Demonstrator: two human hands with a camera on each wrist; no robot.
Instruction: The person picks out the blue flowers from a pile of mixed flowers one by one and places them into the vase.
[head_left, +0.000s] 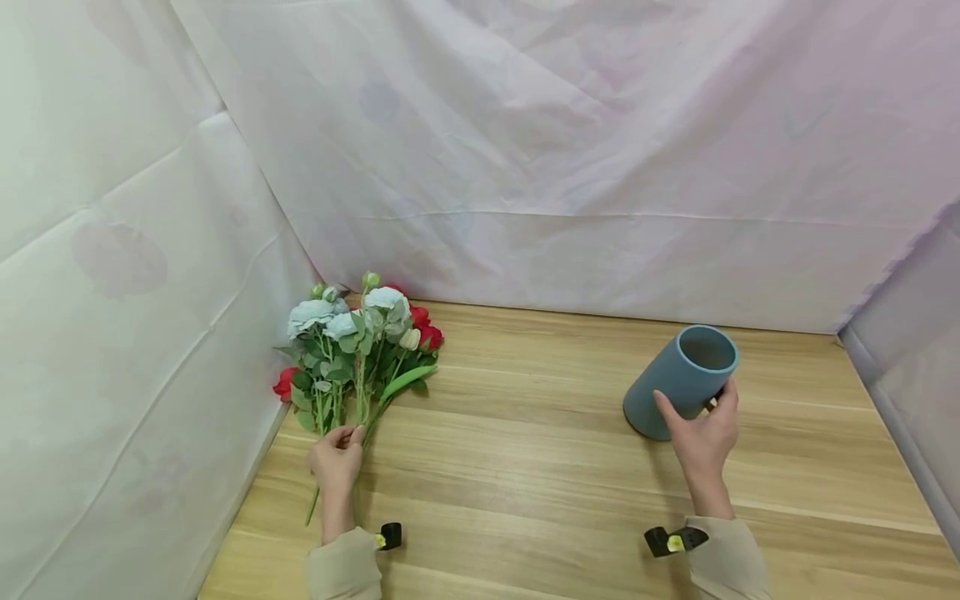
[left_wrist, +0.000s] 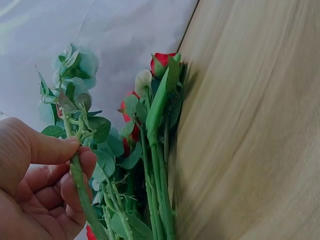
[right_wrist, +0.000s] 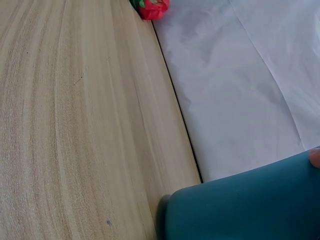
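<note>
Left hand [head_left: 335, 460]: a green stem [left_wrist: 82, 192] is pinched between thumb and fingers, low down, below the leaves.
Flowers [head_left: 360, 350]: a bunch of pale blue and red blooms is laid on the table [head_left: 525, 467] at its left edge, heads toward the back corner and against the white cloth [head_left: 135, 292]; the other stems lie just beside the pinched one.
Right hand [head_left: 703, 433]: the fingers are curled round the wall of the vase [head_left: 678, 379].
Vase: a blue-grey cylinder, tilted, base on the table, open mouth turned up and away; well apart from the flowers.
Wrist views: on the left, the stem is seen crossing the fingertips; on the right, only the vase wall and one fingertip [right_wrist: 315, 157] are shown.
Step, as judged: one stem is being singled out while the vase is steadied.
Care advised: the pinch is best kept on bare stem, so leaves are not stripped; neighbouring stems may be dragged along if tangled; the vase is best held firm, since it is tilted on its base edge.
</note>
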